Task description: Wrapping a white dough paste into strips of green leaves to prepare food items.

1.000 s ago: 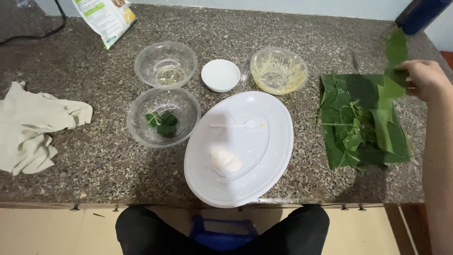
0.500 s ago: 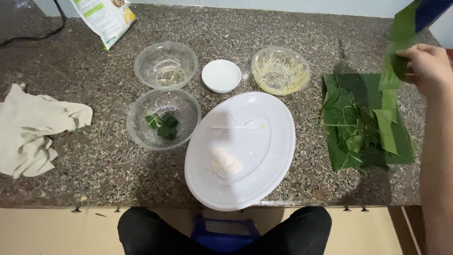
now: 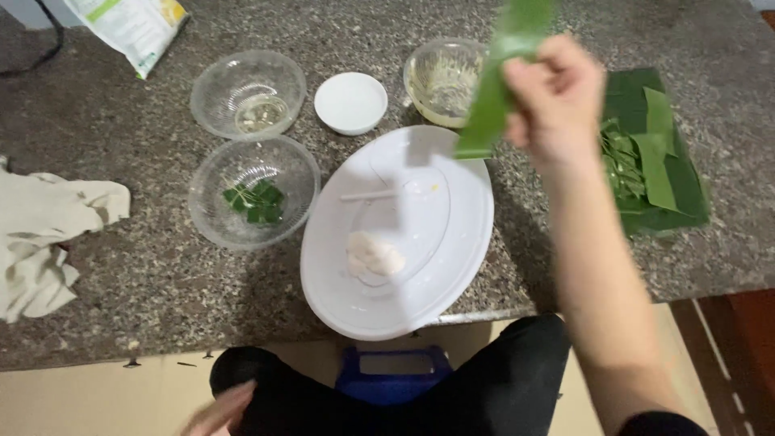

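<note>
Right hand (image 3: 557, 101) pinches a long green leaf strip (image 3: 496, 81).

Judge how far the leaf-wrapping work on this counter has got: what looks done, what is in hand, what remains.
Looks done: a white lump of dough lies on the white oval plate, and the bowls around it are set out. In hand: the right hand holds a green leaf strip above the plate. Left: the dough is unwrapped, more leaves lie stacked at the right, and the left hand is low, off the counter.

Glossy white plastic plate (image 3: 452, 266), speckled stone counter (image 3: 145, 274)
</note>
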